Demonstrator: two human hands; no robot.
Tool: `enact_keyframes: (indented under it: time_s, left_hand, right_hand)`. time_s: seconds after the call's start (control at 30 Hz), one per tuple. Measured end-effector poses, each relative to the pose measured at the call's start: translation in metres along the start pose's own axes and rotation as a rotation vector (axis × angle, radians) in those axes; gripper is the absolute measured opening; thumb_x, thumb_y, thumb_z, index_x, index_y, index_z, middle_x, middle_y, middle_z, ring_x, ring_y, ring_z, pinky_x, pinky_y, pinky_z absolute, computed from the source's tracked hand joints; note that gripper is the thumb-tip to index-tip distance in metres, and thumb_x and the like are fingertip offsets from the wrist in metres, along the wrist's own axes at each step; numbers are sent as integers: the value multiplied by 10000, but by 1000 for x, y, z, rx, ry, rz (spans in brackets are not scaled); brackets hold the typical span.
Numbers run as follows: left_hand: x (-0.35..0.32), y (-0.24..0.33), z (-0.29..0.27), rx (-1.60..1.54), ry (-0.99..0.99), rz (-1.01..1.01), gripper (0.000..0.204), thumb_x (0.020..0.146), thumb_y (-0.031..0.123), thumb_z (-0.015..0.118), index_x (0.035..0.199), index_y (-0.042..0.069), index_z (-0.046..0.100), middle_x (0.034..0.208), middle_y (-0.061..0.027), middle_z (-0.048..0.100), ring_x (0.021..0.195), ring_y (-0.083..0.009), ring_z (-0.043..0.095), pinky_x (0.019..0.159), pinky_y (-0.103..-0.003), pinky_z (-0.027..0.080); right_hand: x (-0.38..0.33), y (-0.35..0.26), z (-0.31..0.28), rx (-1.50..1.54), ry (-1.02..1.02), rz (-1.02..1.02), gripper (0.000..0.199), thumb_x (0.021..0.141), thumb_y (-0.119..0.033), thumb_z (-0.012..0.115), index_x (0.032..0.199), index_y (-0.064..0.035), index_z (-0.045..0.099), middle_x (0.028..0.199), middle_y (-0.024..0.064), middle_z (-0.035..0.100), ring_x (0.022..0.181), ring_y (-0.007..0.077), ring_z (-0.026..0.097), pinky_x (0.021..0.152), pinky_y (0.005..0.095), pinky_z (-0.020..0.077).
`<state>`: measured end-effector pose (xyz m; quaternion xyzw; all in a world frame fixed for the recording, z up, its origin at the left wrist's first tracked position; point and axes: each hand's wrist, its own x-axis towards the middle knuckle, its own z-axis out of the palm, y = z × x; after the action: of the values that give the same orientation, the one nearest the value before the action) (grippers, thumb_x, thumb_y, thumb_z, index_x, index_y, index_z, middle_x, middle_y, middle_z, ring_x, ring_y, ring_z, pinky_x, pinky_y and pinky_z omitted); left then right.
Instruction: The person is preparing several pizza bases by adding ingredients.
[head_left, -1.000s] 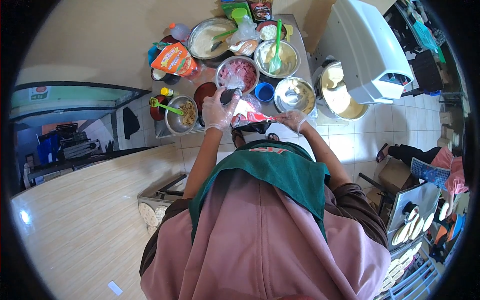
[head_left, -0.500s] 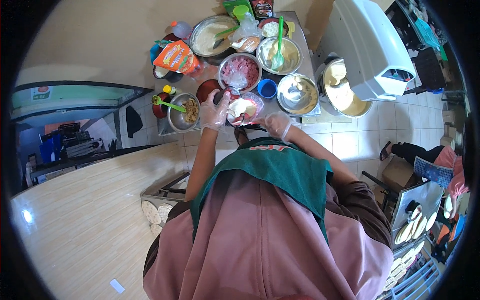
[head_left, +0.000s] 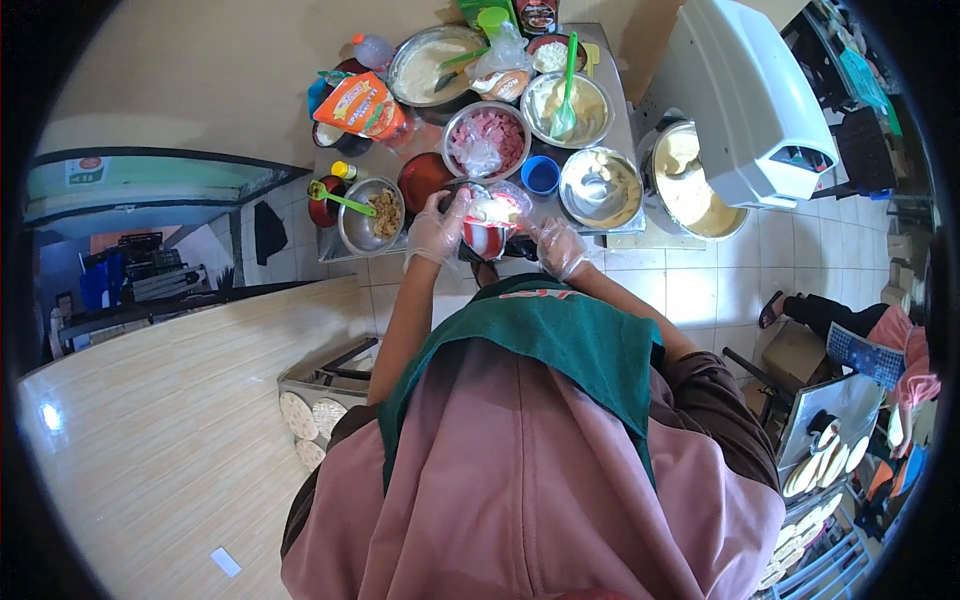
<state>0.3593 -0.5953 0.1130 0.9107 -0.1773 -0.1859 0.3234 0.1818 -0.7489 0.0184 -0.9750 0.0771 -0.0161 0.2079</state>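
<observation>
Leftmost on the metal surface sits a round, shiny steel bowl of lumpy brown filling; a green spoon slants across it from far left to near right. Just right of it is a smooth, reddish-brown bowl. Nearer, the grip of your left hand, in a thin, clear, wrinkled glove, closes on the left side of a limp red-and-white packet. That packet is at the surface's near edge, between your hands; its long axis runs mostly near to far, leaning slightly right at the far end, where soft white contents show. You can't tell which end is its mouth. To the right stands a blue cup. Nearer, your gloved right hand bends toward the packet's right side, and whether its grip is pinching anything can't be told.
</observation>
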Motion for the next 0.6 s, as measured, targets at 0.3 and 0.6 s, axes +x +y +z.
enact_keyframes:
  time_s: [0.3,0.6]
  left_hand:
    - [-5,35,-10,257,76,-8,692,738,626,540,1108,42,565,964,-258,612,919,-351,607,813,-404,467]
    - [1,38,-9,322,76,19,666,740,613,547,1095,51,583,952,-237,622,928,-357,601,830,-407,457]
  right_hand:
    - [-19,38,61,307,141,18,309,878,-139,478,1179,-106,543,767,148,550,669,273,528,634,381,426]
    - [-15,53,22,1131,-216,362,272,902,-266,471,1048,-99,629,616,-36,432,594,89,411,543,254,351]
